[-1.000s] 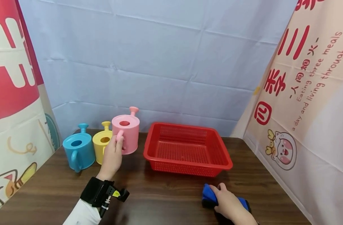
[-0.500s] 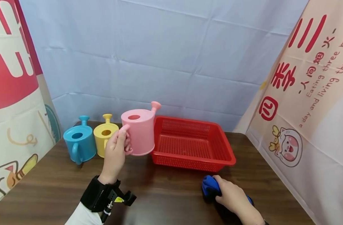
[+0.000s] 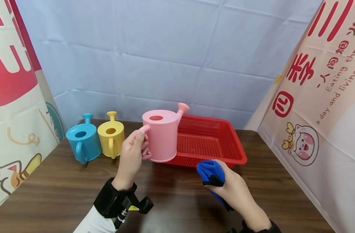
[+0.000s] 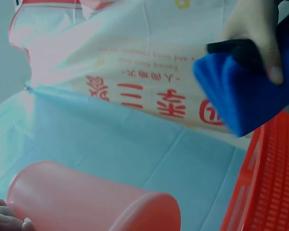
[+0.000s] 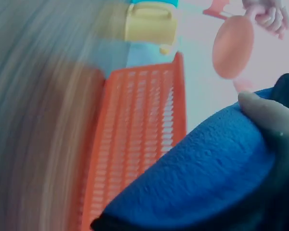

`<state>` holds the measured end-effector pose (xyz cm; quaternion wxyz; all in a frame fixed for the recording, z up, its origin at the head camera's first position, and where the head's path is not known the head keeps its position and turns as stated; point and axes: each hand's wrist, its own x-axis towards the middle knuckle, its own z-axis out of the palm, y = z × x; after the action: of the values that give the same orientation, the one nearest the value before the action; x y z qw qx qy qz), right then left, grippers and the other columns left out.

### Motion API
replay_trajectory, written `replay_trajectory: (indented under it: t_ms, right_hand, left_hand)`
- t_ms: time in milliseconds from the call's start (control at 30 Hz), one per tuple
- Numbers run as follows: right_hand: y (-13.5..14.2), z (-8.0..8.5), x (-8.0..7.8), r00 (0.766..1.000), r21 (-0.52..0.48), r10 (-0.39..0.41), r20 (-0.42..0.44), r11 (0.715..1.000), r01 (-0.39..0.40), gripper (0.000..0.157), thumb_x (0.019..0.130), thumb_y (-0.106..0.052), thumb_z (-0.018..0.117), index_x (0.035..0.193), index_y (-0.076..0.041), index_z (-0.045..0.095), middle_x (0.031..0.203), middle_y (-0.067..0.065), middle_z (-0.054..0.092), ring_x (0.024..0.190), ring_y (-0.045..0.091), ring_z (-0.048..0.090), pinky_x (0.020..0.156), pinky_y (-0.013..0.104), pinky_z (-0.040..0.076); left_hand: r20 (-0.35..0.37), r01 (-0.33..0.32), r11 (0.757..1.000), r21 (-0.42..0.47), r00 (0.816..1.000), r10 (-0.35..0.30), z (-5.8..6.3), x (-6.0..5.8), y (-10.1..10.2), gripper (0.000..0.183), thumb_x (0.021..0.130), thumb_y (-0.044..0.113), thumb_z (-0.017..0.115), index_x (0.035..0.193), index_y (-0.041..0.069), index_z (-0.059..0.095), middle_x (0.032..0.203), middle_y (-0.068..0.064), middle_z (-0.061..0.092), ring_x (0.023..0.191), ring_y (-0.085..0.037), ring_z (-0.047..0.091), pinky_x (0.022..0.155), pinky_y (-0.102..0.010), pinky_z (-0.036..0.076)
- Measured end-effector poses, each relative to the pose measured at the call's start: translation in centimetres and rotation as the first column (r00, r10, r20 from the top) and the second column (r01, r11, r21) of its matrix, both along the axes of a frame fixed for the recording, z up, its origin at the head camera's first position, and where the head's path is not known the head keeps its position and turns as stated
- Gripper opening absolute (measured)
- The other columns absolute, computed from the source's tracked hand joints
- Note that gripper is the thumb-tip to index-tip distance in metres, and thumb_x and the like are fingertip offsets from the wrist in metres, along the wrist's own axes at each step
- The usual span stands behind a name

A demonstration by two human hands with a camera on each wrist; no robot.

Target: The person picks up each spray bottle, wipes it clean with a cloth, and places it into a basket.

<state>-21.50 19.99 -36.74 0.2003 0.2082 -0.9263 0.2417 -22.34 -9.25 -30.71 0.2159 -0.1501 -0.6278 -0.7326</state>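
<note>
My left hand (image 3: 133, 152) grips the handle of a pink watering can (image 3: 162, 139), held upright above the table with its spout toward the right. In the left wrist view the can (image 4: 96, 199) lies across the lower left. My right hand (image 3: 234, 184) pinches a folded blue cloth (image 3: 211, 171) with black edging, raised off the table in front of the basket. The right wrist view shows the cloth (image 5: 202, 173) close up, under my thumb. A yellow watering can (image 3: 116, 142) and a blue watering can (image 3: 83, 142) stand at the left.
A red perforated plastic basket (image 3: 215, 139) sits behind the cloth, its left part hidden by the pink can. The dark wood table (image 3: 171, 204) ends at a pale blue cloth backdrop (image 3: 154, 58). Printed curtains (image 3: 305, 126) hang at the sides.
My left hand has carried the pink watering can right, away from the yellow one, to in front of the basket. My right hand has lifted the blue cloth off the table, up and leftward.
</note>
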Motion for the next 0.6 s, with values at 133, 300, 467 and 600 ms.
replay_trajectory:
  t_ms: [133,300,467,600]
  right_hand:
    - [-0.6,0.7,0.2,0.998,-0.082,0.054,-0.039,0.995,-0.057,0.07,0.065,-0.008,0.084,0.125,-0.011,0.047,0.114,0.006,0.061,0.098,0.02,0.06,0.079,0.044,0.05]
    - [-1.2,1.2,0.4,0.995,-0.134,0.094,-0.021,0.986,-0.096,0.067,0.067,-0.003,0.08,0.123,-0.005,0.043,0.11,0.009,0.062,0.092,0.021,0.062,0.075,0.043,0.051]
    - [-2.7,2.1,1.0,0.986,-0.198,0.169,-0.001,0.966,-0.166,0.064,0.072,-0.005,0.078,0.123,-0.006,0.04,0.109,0.007,0.062,0.091,0.017,0.062,0.076,0.041,0.052]
    - [-4.5,3.4,1.6,0.957,-0.243,0.251,-0.145,0.928,-0.281,0.06,0.071,-0.003,0.078,0.122,-0.009,0.047,0.116,0.001,0.057,0.099,0.014,0.057,0.082,0.037,0.05]
  left_hand:
    - [-0.025,0.056,0.998,0.015,0.998,-0.056,0.2,0.4,0.4,0.033,0.1,0.026,0.043,0.085,-0.003,0.045,0.054,-0.006,0.027,0.047,-0.019,0.03,0.045,-0.022,0.029]
    - [-0.023,0.093,0.995,0.029,0.995,-0.092,0.3,0.7,0.7,0.034,0.1,0.026,0.044,0.084,-0.003,0.044,0.054,-0.005,0.026,0.046,-0.019,0.027,0.045,-0.023,0.027]
    - [0.026,0.088,0.996,0.02,0.996,-0.089,0.2,1.1,1.5,0.034,0.099,0.029,0.045,0.081,-0.001,0.045,0.054,-0.005,0.026,0.046,-0.017,0.027,0.045,-0.023,0.029]
    - [0.054,0.096,0.995,-0.002,0.994,-0.096,-0.1,1.5,2.4,0.036,0.099,0.031,0.046,0.081,0.0,0.046,0.055,-0.007,0.028,0.046,-0.021,0.029,0.044,-0.024,0.03]
